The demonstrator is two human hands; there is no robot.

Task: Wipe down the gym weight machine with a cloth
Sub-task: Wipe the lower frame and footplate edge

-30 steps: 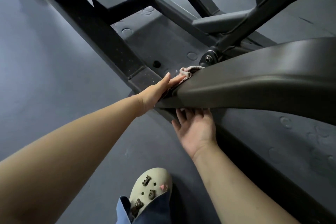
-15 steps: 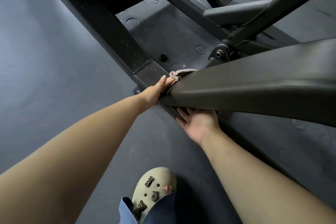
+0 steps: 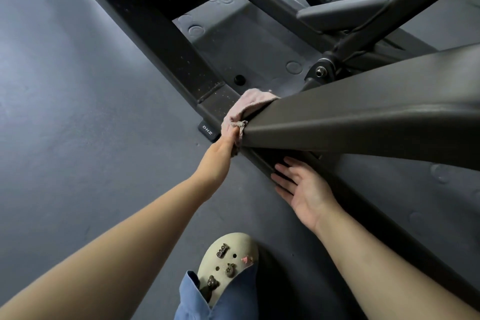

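A pale clog (image 3: 228,262) with small charms and a blue trouser hem stand on dark grey rubber floor (image 3: 78,125); the right hand (image 3: 304,189), palm up with fingers straight, rests at the low frame rail; the left hand (image 3: 228,138) grips a crumpled pink cloth (image 3: 246,106) against the tip of the weight machine (image 3: 363,122)'s broad dark arm; black beams cross beyond.

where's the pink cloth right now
In the head view, just left of centre, the pink cloth is draped over the near end of the machine's wide grey arm, held by the left hand, just past the DHZ end cap.
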